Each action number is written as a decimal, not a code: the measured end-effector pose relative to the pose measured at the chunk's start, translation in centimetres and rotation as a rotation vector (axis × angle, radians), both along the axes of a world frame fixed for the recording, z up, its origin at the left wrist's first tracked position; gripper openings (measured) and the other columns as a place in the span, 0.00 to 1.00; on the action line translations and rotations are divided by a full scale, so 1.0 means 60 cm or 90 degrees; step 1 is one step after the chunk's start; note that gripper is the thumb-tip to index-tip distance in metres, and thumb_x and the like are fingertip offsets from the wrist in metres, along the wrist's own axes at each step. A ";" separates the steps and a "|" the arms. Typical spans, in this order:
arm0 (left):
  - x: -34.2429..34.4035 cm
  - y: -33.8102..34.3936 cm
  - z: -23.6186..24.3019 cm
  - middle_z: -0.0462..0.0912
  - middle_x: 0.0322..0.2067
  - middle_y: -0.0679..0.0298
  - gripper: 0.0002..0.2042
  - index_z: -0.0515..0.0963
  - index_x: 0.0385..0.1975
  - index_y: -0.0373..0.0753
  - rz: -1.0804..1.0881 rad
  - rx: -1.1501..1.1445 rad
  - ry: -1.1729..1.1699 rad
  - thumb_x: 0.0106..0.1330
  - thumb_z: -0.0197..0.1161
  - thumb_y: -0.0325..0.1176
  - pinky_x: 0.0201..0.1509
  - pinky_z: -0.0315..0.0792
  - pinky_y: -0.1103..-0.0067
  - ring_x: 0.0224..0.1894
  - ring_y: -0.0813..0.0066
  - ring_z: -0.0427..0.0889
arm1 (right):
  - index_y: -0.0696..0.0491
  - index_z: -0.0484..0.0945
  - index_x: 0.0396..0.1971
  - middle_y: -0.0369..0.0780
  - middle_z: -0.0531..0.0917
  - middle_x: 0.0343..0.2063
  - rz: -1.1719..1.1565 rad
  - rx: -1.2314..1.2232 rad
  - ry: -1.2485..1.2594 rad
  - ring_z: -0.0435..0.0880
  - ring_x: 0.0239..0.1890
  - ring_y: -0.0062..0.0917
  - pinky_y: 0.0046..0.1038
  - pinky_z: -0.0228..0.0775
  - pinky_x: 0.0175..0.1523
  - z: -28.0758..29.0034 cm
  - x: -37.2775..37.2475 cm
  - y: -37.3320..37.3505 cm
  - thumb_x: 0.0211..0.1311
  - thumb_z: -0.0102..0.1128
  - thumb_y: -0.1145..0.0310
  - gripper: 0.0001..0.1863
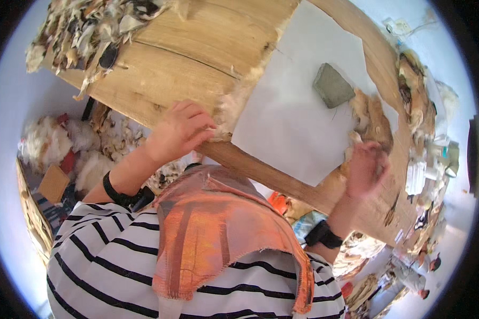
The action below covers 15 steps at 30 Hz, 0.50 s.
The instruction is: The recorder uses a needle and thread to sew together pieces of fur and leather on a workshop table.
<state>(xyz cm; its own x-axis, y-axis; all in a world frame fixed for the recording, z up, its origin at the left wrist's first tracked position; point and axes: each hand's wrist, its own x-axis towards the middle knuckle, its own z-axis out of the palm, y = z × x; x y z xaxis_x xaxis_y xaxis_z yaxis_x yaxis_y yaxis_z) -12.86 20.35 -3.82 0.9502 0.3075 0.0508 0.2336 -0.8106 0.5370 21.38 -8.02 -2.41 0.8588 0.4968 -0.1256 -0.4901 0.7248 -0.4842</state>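
Wooden counter (186,69), broad and pale, runs diagonally across the view; a white sheet (298,101) lies flat on its right half. Scraps of fur and hide heaped at the counter's far left corner (85,26) and along its right edge (415,90). Grey block (332,85), stone-like, sits on the sheet, apart from both hands. Fur tuft (230,109), cream-coloured, lies at the sheet's left edge, right at the near rim of the counter. Left hand (178,130) curls over it, grip pinching the tuft's lower end. Tuft looks very light, soft, loose-fibred; likely to shed or tear if tugged, best taken near the base where fibres bunch. Right hand (364,167) is blurred beside a tan fur piece (372,119); grip state cannot be told. Floor below left holds white fleece piles (48,141) and a cardboard box (53,183). Bright, cluttered workroom.
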 end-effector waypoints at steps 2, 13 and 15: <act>0.010 -0.001 -0.009 0.81 0.44 0.62 0.14 0.81 0.45 0.45 -0.010 0.009 -0.021 0.60 0.70 0.36 0.63 0.68 0.64 0.55 0.57 0.76 | 0.49 0.81 0.38 0.33 0.79 0.34 0.244 0.108 0.032 0.76 0.42 0.25 0.35 0.67 0.55 -0.050 -0.049 0.058 0.63 0.66 0.62 0.08; 0.036 0.055 -0.094 0.79 0.43 0.62 0.14 0.78 0.42 0.37 -0.352 0.119 -0.165 0.55 0.65 0.30 0.50 0.78 0.75 0.50 0.64 0.79 | 0.57 0.80 0.43 0.38 0.79 0.36 0.196 -0.688 -0.469 0.74 0.39 0.23 0.28 0.68 0.46 -0.111 -0.324 0.259 0.76 0.43 0.64 0.16; 0.043 0.059 -0.099 0.79 0.41 0.63 0.13 0.78 0.40 0.38 -0.367 0.134 -0.183 0.55 0.66 0.31 0.48 0.78 0.75 0.48 0.65 0.79 | 0.57 0.80 0.44 0.39 0.81 0.37 0.165 -0.726 -0.474 0.76 0.38 0.25 0.29 0.68 0.46 -0.116 -0.334 0.267 0.76 0.44 0.65 0.16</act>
<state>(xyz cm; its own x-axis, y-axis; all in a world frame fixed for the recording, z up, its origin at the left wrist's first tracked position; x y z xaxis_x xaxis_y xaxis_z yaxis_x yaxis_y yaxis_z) -10.26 23.91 -9.75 0.8990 -0.2883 0.3297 -0.3959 -0.8569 0.3301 1.32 7.97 -9.39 0.8020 0.5846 -0.1228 0.0845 -0.3146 -0.9454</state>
